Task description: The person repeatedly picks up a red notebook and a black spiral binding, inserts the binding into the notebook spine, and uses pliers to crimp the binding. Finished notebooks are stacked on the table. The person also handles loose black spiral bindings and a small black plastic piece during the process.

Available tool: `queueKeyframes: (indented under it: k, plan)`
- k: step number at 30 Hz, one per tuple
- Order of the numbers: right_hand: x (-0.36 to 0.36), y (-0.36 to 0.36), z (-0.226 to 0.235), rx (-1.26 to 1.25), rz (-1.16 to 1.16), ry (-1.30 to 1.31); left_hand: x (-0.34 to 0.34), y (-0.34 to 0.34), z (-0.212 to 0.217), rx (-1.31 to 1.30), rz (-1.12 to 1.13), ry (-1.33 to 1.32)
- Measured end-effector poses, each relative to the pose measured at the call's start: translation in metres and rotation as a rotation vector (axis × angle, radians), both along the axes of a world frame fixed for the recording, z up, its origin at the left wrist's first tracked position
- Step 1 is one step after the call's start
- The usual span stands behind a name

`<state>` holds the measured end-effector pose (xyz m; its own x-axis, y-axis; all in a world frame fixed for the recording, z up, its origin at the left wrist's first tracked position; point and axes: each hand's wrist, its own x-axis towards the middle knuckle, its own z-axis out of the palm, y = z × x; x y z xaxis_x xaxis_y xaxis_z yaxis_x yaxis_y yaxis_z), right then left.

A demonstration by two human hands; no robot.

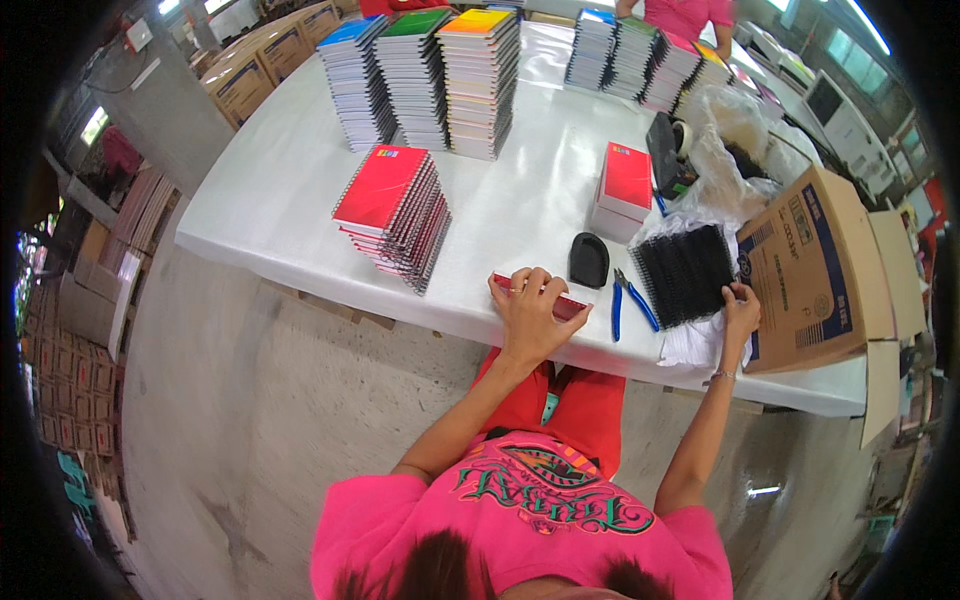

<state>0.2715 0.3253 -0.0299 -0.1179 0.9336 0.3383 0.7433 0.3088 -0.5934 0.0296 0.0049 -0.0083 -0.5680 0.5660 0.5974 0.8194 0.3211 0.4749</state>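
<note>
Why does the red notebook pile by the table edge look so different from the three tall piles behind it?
The red-covered stack of spiral notebooks is one short pile that leans, its books fanned sideways. The three tall stacks of notebooks stand straighter and closer together, topped blue, green and orange-yellow. Both sit on the white table, out of reach of the left hand and right hand.

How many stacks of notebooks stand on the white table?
9: three tall stacks far centre, four leaning stacks far right, one red-topped stack near left, one short red-topped stack centre-right. Others may be hidden.
</note>
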Motion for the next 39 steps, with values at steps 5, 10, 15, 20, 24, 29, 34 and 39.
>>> queueKeyframes:
  k: [5, 10, 15, 20, 24, 29, 34, 39]
  plan:
    - [0.001, -0.018, 0.024, 0.131, 0.1, 0.321, 0.003, -0.001, -0.005, -0.011, 0.008, 0.0]
    - [-0.01, -0.052, 0.064, -0.16, 0.278, 0.791, 0.0, 0.0, -0.008, -0.057, 0.046, 0.057]
    - [-0.022, -0.092, 0.087, -0.503, 0.566, 1.234, 0.003, 0.002, 0.004, -0.076, 0.049, 0.08]
    - [-0.069, -0.146, 0.093, -0.487, 0.873, 0.768, -0.003, -0.001, -0.004, -0.058, 0.053, 0.093]
    - [-0.091, -0.175, 0.071, -0.456, 0.922, 0.391, -0.007, -0.001, -0.003, -0.072, -0.008, 0.078]
    - [-0.108, -0.188, 0.056, -0.255, 0.945, 0.239, -0.009, -0.003, -0.002, -0.08, -0.035, 0.091]
    - [-0.114, -0.193, 0.057, -0.223, 0.982, 0.238, -0.011, -0.006, -0.001, -0.087, -0.07, 0.081]
    - [-0.115, -0.198, 0.058, -0.152, 1.021, 0.258, -0.012, -0.008, 0.001, -0.121, -0.084, 0.056]
